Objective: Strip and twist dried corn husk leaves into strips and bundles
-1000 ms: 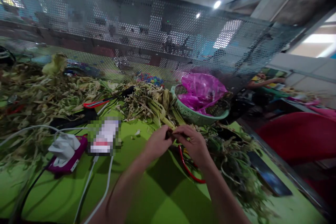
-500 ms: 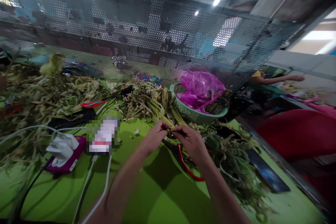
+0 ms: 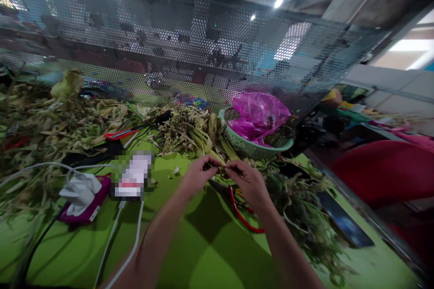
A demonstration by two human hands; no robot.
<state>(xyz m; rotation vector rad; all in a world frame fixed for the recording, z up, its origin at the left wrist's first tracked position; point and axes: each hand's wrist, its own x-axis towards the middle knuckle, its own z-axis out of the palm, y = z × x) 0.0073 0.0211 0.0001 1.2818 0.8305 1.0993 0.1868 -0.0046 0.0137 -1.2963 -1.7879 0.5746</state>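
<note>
My left hand (image 3: 197, 174) and my right hand (image 3: 247, 181) meet over the green table (image 3: 203, 253), fingers pinched together on a thin plant stalk (image 3: 220, 168) held between them. The stalk comes out of a heap of green and dry leaves (image 3: 193, 133) just beyond my hands. A red-handled tool (image 3: 242, 216) lies on the table under my right hand. How the stalk ends inside my fingers is hidden.
A teal basket (image 3: 252, 146) with a pink plastic bag (image 3: 259, 115) stands behind the heap. Phones, white cables (image 3: 129, 235) and a purple case (image 3: 84, 203) lie at left. A dark phone (image 3: 342, 223) lies at right. A perforated metal screen (image 3: 190, 40) closes the back. Another person sits far right.
My hands have risen slightly toward the leaf heap and shifted their pinch along the stalk. The person at far right has drawn back an outstretched arm.
</note>
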